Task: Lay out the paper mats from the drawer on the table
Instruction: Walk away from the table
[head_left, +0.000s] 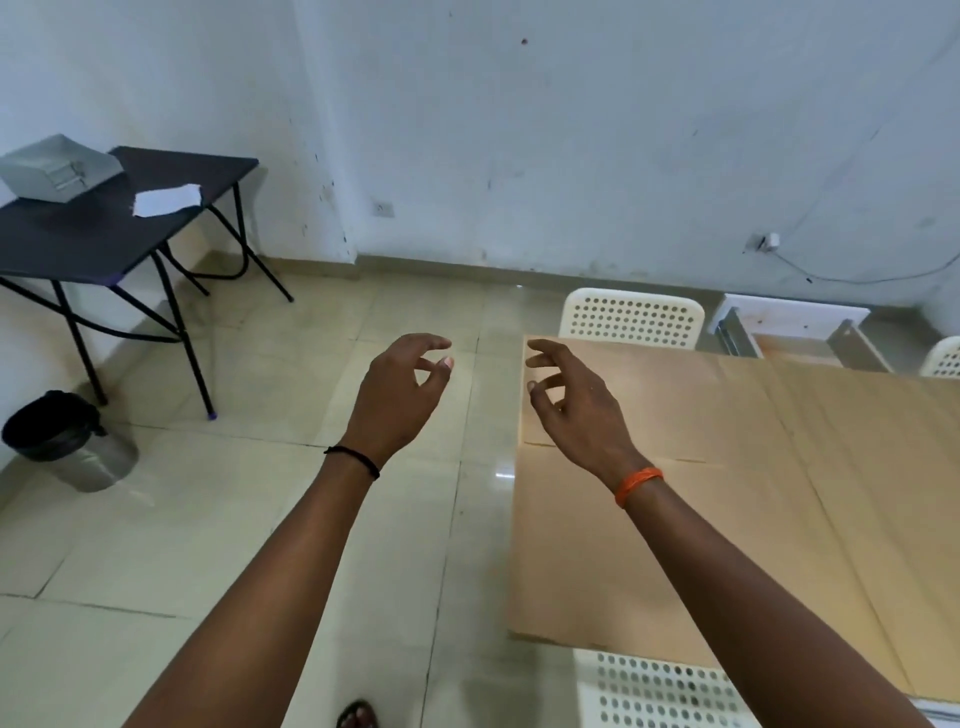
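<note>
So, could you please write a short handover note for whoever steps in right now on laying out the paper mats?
Left hand: empty, fingers loosely curled, raised over the floor beside the table.
Right hand: empty, fingers relaxed, above the table's near-left corner.
Brown paper mats already lie flat on the table, overlapping and covering the part in view.
An open drawer sits beyond the table's far edge; whether mats remain inside cannot be seen.
Left: check the drawer and the table's right end, out of frame, then lay any remaining mats.

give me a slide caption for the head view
Both hands, left and right, hang open and empty beside the table's end, brown paper mats already covering it.
</note>
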